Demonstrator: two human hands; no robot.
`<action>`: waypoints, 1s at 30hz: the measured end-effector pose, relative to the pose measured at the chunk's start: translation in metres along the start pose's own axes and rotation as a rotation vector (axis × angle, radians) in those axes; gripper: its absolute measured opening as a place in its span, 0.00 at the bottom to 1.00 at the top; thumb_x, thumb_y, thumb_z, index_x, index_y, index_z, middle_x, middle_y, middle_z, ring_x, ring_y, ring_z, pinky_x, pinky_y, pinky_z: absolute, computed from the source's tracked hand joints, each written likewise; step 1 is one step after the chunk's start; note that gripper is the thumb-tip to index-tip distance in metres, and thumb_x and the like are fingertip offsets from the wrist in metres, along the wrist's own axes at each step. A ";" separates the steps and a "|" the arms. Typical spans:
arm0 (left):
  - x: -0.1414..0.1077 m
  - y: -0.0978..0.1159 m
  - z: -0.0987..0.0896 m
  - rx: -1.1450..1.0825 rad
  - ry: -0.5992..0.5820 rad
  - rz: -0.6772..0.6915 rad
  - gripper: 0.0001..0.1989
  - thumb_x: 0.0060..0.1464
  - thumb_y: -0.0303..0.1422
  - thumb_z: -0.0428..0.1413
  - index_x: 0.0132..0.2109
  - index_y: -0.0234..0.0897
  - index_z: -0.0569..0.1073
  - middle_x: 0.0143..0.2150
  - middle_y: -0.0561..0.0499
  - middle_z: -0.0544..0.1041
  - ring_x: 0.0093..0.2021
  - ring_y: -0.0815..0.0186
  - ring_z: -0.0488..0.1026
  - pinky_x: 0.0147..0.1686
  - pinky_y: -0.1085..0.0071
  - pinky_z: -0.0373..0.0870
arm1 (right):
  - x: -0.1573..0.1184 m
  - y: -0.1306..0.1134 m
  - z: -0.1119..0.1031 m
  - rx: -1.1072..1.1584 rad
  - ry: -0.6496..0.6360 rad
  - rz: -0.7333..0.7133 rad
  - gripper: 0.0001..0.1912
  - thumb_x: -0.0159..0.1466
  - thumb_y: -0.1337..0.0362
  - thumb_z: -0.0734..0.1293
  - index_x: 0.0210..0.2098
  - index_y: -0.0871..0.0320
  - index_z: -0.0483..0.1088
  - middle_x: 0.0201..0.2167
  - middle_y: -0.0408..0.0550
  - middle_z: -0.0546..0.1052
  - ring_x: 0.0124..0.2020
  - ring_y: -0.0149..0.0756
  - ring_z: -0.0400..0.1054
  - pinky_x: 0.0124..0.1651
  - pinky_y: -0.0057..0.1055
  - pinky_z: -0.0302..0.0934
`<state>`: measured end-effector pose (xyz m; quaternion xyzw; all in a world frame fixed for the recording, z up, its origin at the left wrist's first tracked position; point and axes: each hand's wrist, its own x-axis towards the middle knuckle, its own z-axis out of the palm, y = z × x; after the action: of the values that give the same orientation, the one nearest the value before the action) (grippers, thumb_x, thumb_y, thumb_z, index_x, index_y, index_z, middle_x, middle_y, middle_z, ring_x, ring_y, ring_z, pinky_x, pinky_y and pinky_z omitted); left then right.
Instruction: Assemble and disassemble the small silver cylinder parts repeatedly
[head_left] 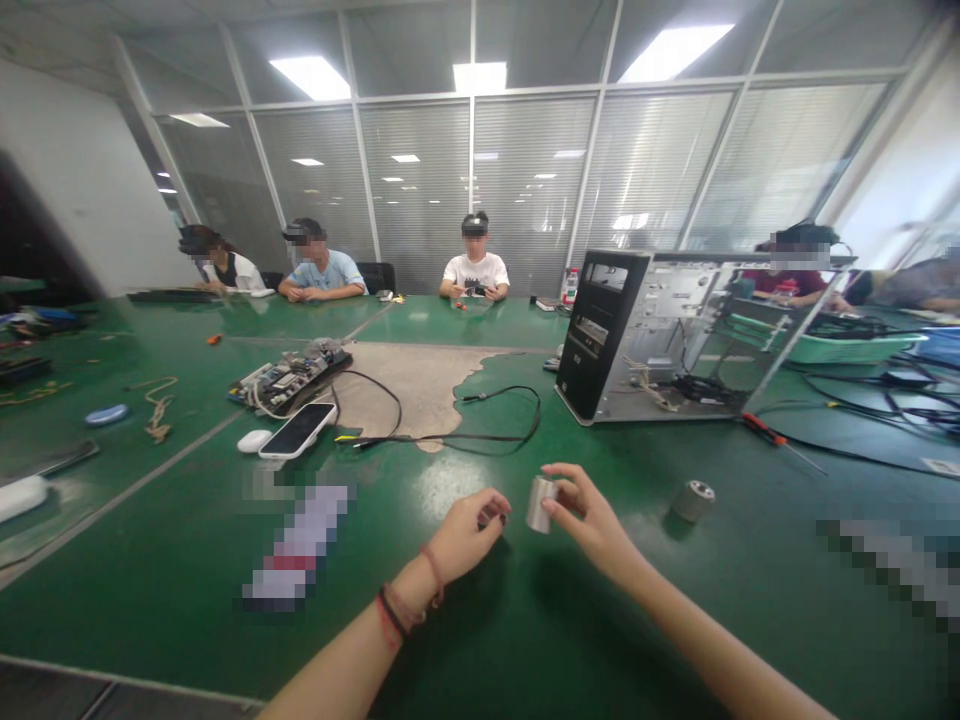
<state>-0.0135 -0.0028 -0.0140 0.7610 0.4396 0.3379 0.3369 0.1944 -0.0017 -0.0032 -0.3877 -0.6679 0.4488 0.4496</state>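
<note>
My right hand [589,508] grips a short silver metal cylinder [538,506] between thumb and fingers, a little above the green table. Just to its left, my left hand [471,528] has its fingers curled inward. A small dark bit shows at those fingertips, too small to name. The two hands are close together but apart. On the table to the right of my right hand stands a second metal cylinder [694,501], with a hole in its top face. Bracelets circle my left wrist.
An open computer case [606,345] stands ahead to the right, a screwdriver [765,430] beside it. Ahead to the left lie a smartphone [300,430], a circuit board assembly [292,377] and a black cable [480,437]. Several people sit across the green table [450,640].
</note>
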 end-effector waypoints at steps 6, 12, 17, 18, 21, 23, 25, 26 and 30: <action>0.002 0.002 0.001 -0.046 0.024 -0.040 0.11 0.50 0.21 0.48 0.39 0.35 0.71 0.33 0.51 0.76 0.36 0.67 0.74 0.38 0.73 0.69 | 0.001 0.019 0.014 0.254 -0.056 0.162 0.23 0.57 0.53 0.68 0.48 0.56 0.62 0.29 0.43 0.73 0.28 0.32 0.67 0.32 0.28 0.59; 0.001 0.007 0.004 -0.023 -0.001 -0.029 0.11 0.50 0.22 0.49 0.40 0.35 0.71 0.34 0.51 0.76 0.35 0.68 0.73 0.36 0.74 0.69 | -0.008 0.017 0.009 0.451 -0.035 0.371 0.23 0.54 0.52 0.71 0.45 0.56 0.67 0.26 0.40 0.72 0.25 0.29 0.66 0.29 0.26 0.61; 0.002 0.009 0.004 -0.032 -0.015 -0.044 0.10 0.51 0.23 0.48 0.39 0.35 0.71 0.33 0.52 0.75 0.33 0.68 0.72 0.36 0.74 0.68 | -0.012 0.010 0.019 0.658 -0.012 0.468 0.21 0.55 0.53 0.70 0.44 0.57 0.68 0.29 0.44 0.75 0.27 0.31 0.70 0.29 0.27 0.64; 0.003 0.010 0.003 -0.035 -0.016 -0.051 0.09 0.52 0.23 0.48 0.39 0.35 0.71 0.33 0.52 0.75 0.33 0.68 0.72 0.37 0.74 0.68 | -0.013 0.011 0.020 0.695 -0.021 0.489 0.21 0.56 0.54 0.70 0.45 0.57 0.68 0.29 0.45 0.76 0.27 0.31 0.71 0.29 0.27 0.64; 0.004 0.010 0.002 -0.038 -0.015 -0.057 0.09 0.53 0.24 0.49 0.39 0.35 0.71 0.33 0.52 0.75 0.34 0.68 0.72 0.37 0.73 0.69 | -0.014 0.014 0.021 0.774 -0.040 0.566 0.18 0.59 0.55 0.68 0.44 0.60 0.67 0.28 0.47 0.77 0.26 0.30 0.72 0.29 0.25 0.65; 0.004 0.010 0.002 -0.039 -0.016 -0.056 0.09 0.53 0.24 0.49 0.39 0.35 0.71 0.33 0.52 0.75 0.34 0.68 0.72 0.38 0.73 0.69 | -0.015 0.016 0.021 0.802 -0.041 0.610 0.17 0.60 0.56 0.66 0.42 0.61 0.68 0.28 0.48 0.78 0.26 0.29 0.72 0.29 0.23 0.66; 0.003 0.010 0.002 -0.039 -0.016 -0.053 0.09 0.52 0.24 0.49 0.39 0.35 0.71 0.33 0.51 0.75 0.34 0.68 0.72 0.38 0.73 0.69 | -0.015 0.018 0.021 0.823 -0.041 0.635 0.15 0.62 0.56 0.65 0.41 0.62 0.68 0.29 0.49 0.79 0.26 0.28 0.73 0.30 0.22 0.66; 0.003 0.010 0.003 -0.039 -0.015 -0.053 0.09 0.52 0.24 0.49 0.40 0.35 0.71 0.34 0.51 0.75 0.34 0.68 0.72 0.38 0.72 0.69 | -0.015 0.018 0.020 0.834 -0.041 0.645 0.15 0.62 0.57 0.65 0.41 0.63 0.68 0.30 0.50 0.79 0.27 0.28 0.73 0.30 0.22 0.66; 0.003 0.009 0.002 -0.034 -0.012 -0.056 0.09 0.53 0.24 0.49 0.40 0.35 0.71 0.35 0.51 0.76 0.35 0.67 0.72 0.38 0.73 0.69 | -0.015 0.017 0.020 0.898 -0.030 0.668 0.13 0.63 0.58 0.64 0.39 0.63 0.68 0.30 0.51 0.79 0.28 0.29 0.74 0.32 0.23 0.67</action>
<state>-0.0068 -0.0041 -0.0073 0.7444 0.4529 0.3311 0.3620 0.1819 -0.0149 -0.0272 -0.3422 -0.2582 0.8128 0.3944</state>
